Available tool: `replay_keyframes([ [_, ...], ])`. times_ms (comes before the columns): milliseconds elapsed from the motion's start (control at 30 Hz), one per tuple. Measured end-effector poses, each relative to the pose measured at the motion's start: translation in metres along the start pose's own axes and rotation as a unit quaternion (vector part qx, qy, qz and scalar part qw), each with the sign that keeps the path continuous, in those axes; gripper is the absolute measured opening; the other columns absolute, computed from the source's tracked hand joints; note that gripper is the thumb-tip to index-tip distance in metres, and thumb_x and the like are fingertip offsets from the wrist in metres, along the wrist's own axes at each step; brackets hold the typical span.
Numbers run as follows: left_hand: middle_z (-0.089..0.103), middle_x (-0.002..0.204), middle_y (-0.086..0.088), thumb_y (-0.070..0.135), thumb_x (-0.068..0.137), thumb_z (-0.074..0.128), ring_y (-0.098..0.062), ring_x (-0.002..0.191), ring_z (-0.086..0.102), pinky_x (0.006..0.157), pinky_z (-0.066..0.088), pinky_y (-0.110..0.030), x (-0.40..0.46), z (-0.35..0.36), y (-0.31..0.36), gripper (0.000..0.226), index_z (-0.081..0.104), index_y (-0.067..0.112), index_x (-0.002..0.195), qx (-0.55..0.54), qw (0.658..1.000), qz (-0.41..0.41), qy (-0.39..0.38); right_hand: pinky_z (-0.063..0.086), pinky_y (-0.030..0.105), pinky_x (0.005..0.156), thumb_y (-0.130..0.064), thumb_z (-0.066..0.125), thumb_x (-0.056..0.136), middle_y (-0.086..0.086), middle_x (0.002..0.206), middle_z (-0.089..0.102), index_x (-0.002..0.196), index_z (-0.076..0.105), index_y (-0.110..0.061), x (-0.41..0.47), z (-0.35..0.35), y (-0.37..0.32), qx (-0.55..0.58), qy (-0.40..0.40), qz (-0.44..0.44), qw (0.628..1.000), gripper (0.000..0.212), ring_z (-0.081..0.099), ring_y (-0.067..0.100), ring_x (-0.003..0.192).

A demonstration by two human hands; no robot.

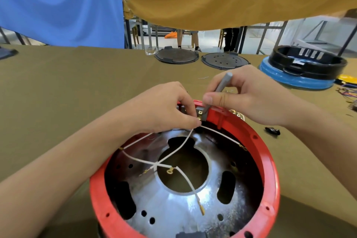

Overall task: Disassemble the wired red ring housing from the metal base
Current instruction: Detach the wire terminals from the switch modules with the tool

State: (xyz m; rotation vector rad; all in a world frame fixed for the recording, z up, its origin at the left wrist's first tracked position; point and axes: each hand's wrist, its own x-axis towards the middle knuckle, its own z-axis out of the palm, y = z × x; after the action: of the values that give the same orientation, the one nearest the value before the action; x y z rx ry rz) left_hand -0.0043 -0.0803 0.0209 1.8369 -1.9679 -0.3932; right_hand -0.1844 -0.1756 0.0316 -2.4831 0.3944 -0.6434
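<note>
Two grey lids (177, 56) — black-and-blue housing (303, 67) beside them.

place: workshop hall | shown by: cloth-covered workbench (58, 87) strewn with dismantled appliance lids (176, 56) and shells (307, 60) | metal table frames (274, 33) seen behind

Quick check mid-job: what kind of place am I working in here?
Probably a workshop or teardown bench, not a home. A long cloth-covered table carries other stripped appliance parts: two round grey lids and a black housing on a blue base. Metal-framed tables and chairs stand on a bare floor behind.
</note>
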Motion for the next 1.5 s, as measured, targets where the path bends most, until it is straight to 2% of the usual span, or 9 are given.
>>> replay_keyframes([
  [100, 0.063, 0.094, 0.016, 0.040, 0.076, 0.075, -0.007, 0.086, 0.063, 0.086, 0.050, -0.041, 0.000, 0.001, 0.000, 0.010, 0.076, 0.031, 0.070, -0.005, 1.000, 0.005, 0.003, 0.057, 0.042, 0.071, -0.030, 0.066, 0.092, 0.007, 0.077, 0.072, 0.081, 0.071, -0.010, 0.003, 0.005, 0.002, 0.054, 0.036, 0.065, 0.996, 0.023, 0.068, 0.026, 0.076],
  [167, 0.064, 0.093, 0.015, 0.038, 0.076, 0.076, -0.007, 0.086, 0.062, 0.086, 0.050, -0.041, 0.000, 0.001, -0.001, 0.009, 0.076, 0.031, 0.070, -0.010, 1.000, 0.005, 0.004, 0.058, 0.045, 0.073, -0.032, 0.065, 0.093, 0.007, 0.079, 0.074, 0.082, 0.070, -0.011, 0.003, 0.008, 0.003, 0.090, 0.044, 0.102, 0.990, 0.024, 0.071, 0.024, 0.080],
  [367, 0.062, 0.095, 0.018, 0.039, 0.077, 0.075, -0.004, 0.087, 0.061, 0.086, 0.050, -0.039, 0.000, 0.000, 0.000, 0.009, 0.076, 0.032, 0.071, -0.006, 1.000, 0.007, 0.002, 0.061, 0.036, 0.072, -0.036, 0.065, 0.089, 0.004, 0.080, 0.072, 0.084, 0.071, -0.012, 0.001, 0.002, 0.006, 0.077, 0.029, 0.065, 0.994, 0.025, 0.069, 0.020, 0.079],
  [567, 0.057, 0.098, 0.020, 0.042, 0.077, 0.074, -0.004, 0.088, 0.061, 0.087, 0.050, -0.041, 0.000, 0.001, -0.002, 0.010, 0.075, 0.033, 0.071, 0.005, 1.000, 0.006, 0.003, 0.047, 0.016, 0.070, -0.035, 0.067, 0.085, -0.004, 0.075, 0.071, 0.082, 0.073, -0.010, 0.000, 0.005, 0.005, 0.041, 0.023, -0.017, 0.999, 0.025, 0.065, 0.006, 0.071],
  [767, 0.060, 0.097, 0.020, 0.038, 0.077, 0.075, -0.007, 0.088, 0.062, 0.086, 0.051, -0.042, 0.000, 0.000, -0.001, 0.007, 0.075, 0.034, 0.071, -0.006, 1.000, 0.005, -0.003, 0.058, 0.037, 0.074, -0.043, 0.066, 0.082, 0.004, 0.081, 0.075, 0.083, 0.074, -0.014, 0.001, 0.009, 0.011, 0.131, 0.042, 0.115, 0.984, 0.030, 0.070, 0.022, 0.080],
  [967, 0.053, 0.103, 0.020, 0.038, 0.075, 0.075, 0.000, 0.093, 0.058, 0.090, 0.049, -0.037, 0.000, 0.001, -0.003, 0.005, 0.074, 0.039, 0.070, -0.006, 1.000, 0.002, -0.003, 0.051, 0.036, 0.071, -0.040, 0.065, 0.087, 0.010, 0.082, 0.074, 0.083, 0.074, -0.013, 0.000, 0.013, 0.009, 0.143, 0.042, 0.115, 0.982, 0.029, 0.063, 0.033, 0.074],
  [1167, 0.057, 0.102, 0.020, 0.038, 0.077, 0.076, 0.007, 0.094, 0.055, 0.087, 0.045, -0.023, -0.002, 0.000, -0.005, 0.009, 0.074, 0.037, 0.068, -0.025, 1.000, 0.003, 0.015, 0.059, 0.026, 0.070, -0.045, 0.060, 0.090, -0.002, 0.076, 0.070, 0.077, 0.074, -0.012, 0.000, 0.009, 0.015, 0.228, 0.079, 0.126, 0.962, 0.037, 0.067, 0.014, 0.078],
  [1333, 0.070, 0.095, 0.010, 0.032, 0.079, 0.077, -0.006, 0.087, 0.065, 0.084, 0.049, -0.023, -0.002, -0.002, -0.003, 0.011, 0.076, 0.026, 0.071, -0.112, 0.992, -0.019, 0.051, 0.051, 0.023, 0.067, -0.044, 0.053, 0.093, 0.000, 0.057, 0.050, 0.083, 0.071, -0.012, 0.001, 0.016, 0.013, 0.332, 0.137, 0.111, 0.927, 0.038, 0.052, 0.013, 0.061],
  [1500, 0.073, 0.089, -0.003, 0.033, 0.084, 0.072, -0.012, 0.076, 0.066, 0.078, 0.052, -0.028, -0.001, -0.003, -0.005, 0.013, 0.074, 0.023, 0.078, -0.221, 0.970, -0.064, 0.083, 0.051, 0.027, 0.062, -0.032, 0.054, 0.095, 0.005, 0.071, 0.060, 0.090, 0.061, -0.010, 0.000, 0.019, 0.005, 0.339, 0.182, 0.050, 0.922, 0.024, 0.058, 0.017, 0.066],
])
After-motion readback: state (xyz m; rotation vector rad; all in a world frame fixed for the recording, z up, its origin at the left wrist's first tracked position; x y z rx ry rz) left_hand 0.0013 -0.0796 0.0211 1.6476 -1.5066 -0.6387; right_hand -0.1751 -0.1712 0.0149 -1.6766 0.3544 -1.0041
